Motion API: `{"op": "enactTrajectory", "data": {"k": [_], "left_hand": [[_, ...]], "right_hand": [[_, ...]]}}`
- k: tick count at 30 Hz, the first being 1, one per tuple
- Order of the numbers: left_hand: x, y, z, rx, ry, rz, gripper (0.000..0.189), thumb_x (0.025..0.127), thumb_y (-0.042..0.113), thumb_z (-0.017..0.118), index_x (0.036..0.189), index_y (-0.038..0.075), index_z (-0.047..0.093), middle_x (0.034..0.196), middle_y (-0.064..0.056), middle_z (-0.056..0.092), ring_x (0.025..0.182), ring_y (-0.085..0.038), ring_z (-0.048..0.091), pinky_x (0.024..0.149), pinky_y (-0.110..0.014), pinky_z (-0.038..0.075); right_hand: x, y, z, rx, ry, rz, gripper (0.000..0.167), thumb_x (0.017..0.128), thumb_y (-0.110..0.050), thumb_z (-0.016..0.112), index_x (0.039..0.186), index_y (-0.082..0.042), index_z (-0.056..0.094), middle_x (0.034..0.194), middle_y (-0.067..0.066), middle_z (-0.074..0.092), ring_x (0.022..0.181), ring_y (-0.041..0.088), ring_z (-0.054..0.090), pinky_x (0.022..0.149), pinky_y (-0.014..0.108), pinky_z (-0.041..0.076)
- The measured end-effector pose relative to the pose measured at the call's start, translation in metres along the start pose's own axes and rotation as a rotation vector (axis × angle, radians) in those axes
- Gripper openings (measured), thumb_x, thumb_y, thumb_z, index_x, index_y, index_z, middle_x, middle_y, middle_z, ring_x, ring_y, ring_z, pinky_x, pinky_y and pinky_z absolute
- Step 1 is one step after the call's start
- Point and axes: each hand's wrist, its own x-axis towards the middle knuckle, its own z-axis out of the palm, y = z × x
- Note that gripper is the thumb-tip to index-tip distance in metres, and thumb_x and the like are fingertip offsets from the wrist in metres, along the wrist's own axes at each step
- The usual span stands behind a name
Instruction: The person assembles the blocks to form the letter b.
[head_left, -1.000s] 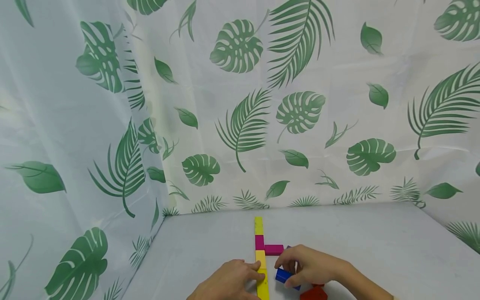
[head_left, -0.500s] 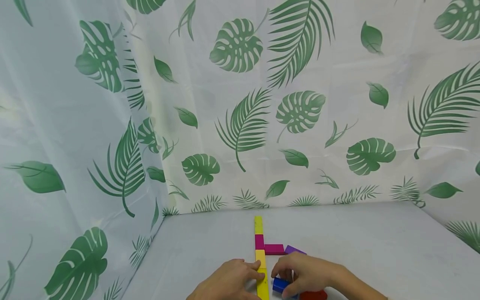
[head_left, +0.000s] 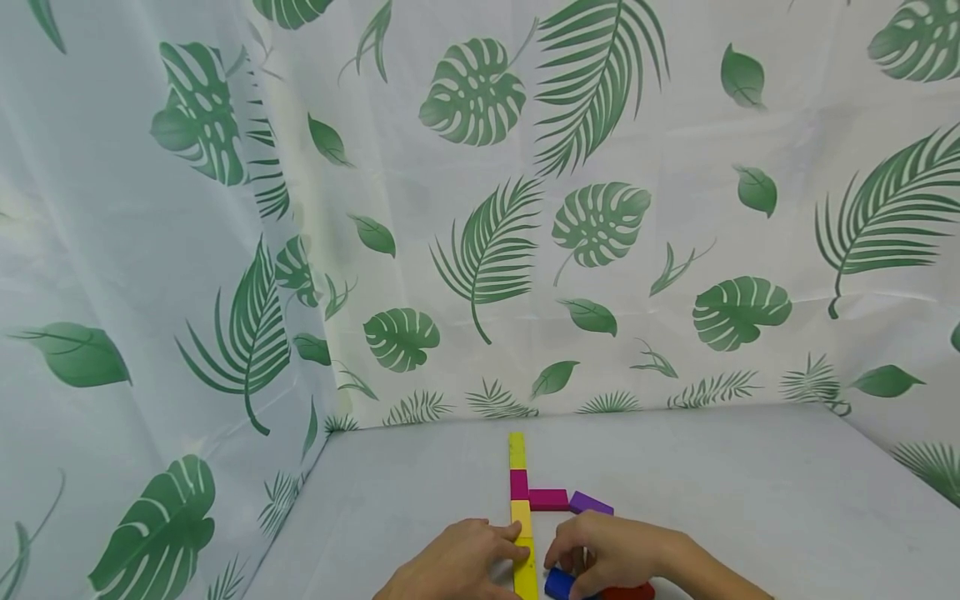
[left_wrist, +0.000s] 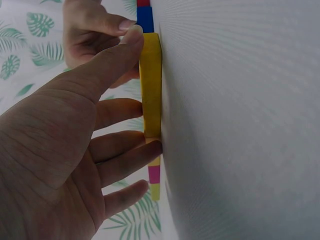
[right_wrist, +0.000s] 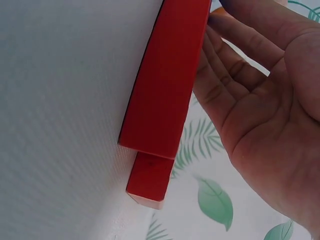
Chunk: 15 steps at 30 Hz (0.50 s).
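Note:
My left hand (head_left: 457, 558) rests its fingers on a long yellow block (head_left: 527, 579) and the paler yellow block (head_left: 521, 512) beyond it. In the left wrist view the left thumb touches the near end of the yellow block (left_wrist: 151, 90), its fingers spread along the side. Just right of this row, my right hand (head_left: 622, 550) pinches a blue block (head_left: 558, 583) low over the table between thumb and fingers. The blue block (left_wrist: 145, 20) appears past the yellow one's end in the left wrist view. Beneath the right hand lies a red block (head_left: 632, 592), partly hidden.
The row continues away with a magenta block (head_left: 519, 483) and a lime-yellow block (head_left: 517, 450). Another magenta block (head_left: 549, 500) juts right from it, followed by an angled purple block (head_left: 591, 503). Two red pieces (right_wrist: 165, 80) show in the right wrist view. Leaf-print curtains (head_left: 480, 250) surround the table.
The right hand has brought the blue block slightly left and toward the near edge, uncovering the purple block. The left hand has stayed on the yellow blocks.

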Motion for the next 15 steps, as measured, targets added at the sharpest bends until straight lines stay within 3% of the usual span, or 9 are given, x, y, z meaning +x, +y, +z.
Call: {"op": "enactTrajectory", "data": {"k": [15], "left_hand": [[-0.0017, 0.0022, -0.0007, -0.002, 0.009, -0.016, 0.052, 0.079, 0.062, 0.082, 0.128, 0.045, 0.072, 0.144, 0.022, 0.06, 0.103, -0.001, 0.063, 0.098, -0.032, 0.057]], "right_hand": [[0.0025, -0.0033, 0.0048, 0.008, -0.004, 0.016, 0.034, 0.094, -0.017, 0.078, 0.127, -0.021, 0.075, 0.103, -0.015, 0.071, 0.087, -0.004, 0.064, 0.082, 0.016, 0.057]]}}
